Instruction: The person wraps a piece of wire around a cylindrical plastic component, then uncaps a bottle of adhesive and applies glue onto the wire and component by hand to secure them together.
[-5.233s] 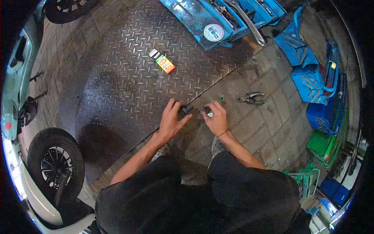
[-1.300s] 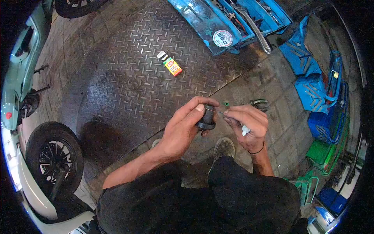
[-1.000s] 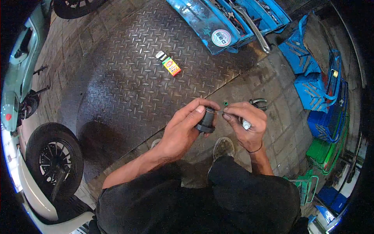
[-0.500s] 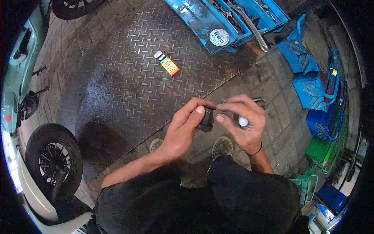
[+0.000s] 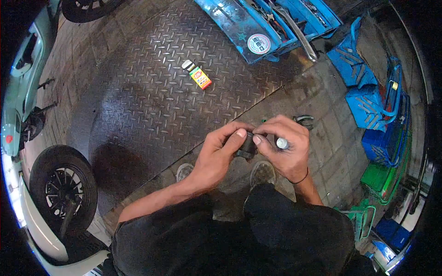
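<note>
My left hand (image 5: pixel 215 158) is closed around a small dark cylindrical part (image 5: pixel 246 149), with thumb and forefinger near its upper end. Against that same end, the thumb and fingertips of my right hand (image 5: pixel 292 149) are pinched together, touching the part or something tiny on it that I cannot make out. A tube with a white end (image 5: pixel 282 143) is tucked in the curled fingers of the right hand; most of it is hidden. Just beyond that hand, dark-handled pliers (image 5: pixel 304 121) lie on the paving.
On the diamond-pattern steel plate (image 5: pixel 152 87) lies an opened yellow and red carton (image 5: pixel 200 77). An open blue toolbox (image 5: pixel 239 34) with tools stands at the top. Blue metal boxes (image 5: pixel 366 108) and a green one (image 5: pixel 380 179) line the right. A motorbike wheel (image 5: pixel 64 195) stands left.
My right hand has shifted slightly left, its fingertips now closer to my left thumb. The dark part has tilted a little, and the white-ended tube has moved with my right hand.
</note>
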The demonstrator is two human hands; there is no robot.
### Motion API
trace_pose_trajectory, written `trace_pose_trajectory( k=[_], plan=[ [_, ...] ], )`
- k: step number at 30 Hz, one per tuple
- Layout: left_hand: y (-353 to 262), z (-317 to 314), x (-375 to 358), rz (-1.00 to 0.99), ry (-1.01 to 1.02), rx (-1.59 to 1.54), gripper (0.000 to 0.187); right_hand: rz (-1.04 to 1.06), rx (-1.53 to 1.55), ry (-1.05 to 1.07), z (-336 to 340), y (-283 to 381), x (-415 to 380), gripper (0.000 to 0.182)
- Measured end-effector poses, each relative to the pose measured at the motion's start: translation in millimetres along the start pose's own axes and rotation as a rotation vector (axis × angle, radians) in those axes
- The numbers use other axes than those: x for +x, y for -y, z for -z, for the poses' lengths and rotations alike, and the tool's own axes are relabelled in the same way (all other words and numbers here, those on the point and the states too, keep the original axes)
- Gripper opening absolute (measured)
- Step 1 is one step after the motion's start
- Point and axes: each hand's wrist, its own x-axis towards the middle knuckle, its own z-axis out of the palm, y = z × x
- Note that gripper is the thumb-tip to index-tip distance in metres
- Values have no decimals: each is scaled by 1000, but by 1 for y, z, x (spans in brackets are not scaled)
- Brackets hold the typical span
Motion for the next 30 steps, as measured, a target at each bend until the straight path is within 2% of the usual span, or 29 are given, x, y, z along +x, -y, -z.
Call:
trace_pose_trajectory(
  k=[2,8,13,18,24,26,30],
  plan=[
    [-1,0,-1,59,1,-87,30,3,-42,18,2,0,2,14],
    [-3,-3,-2,34,-10,60,33,119,-138,53,5,-1,5,15],
    [-4,-1,-3,67,24,-1,34,157,-149,45,3,-6,5,15],
    [-5,-1,-4,100,18,-62,34,74,-29,67,3,-5,3,15],
    [-2,6,1,32,25,141,32,48,-26,113,8,-2,4,13],
    [-7,8,3,141,135,-164,34,44,-18,122,11,0,5,13],
    [-21,15,9,152,274,-135,39,116,38,187,20,8,10,13]
  ],
)
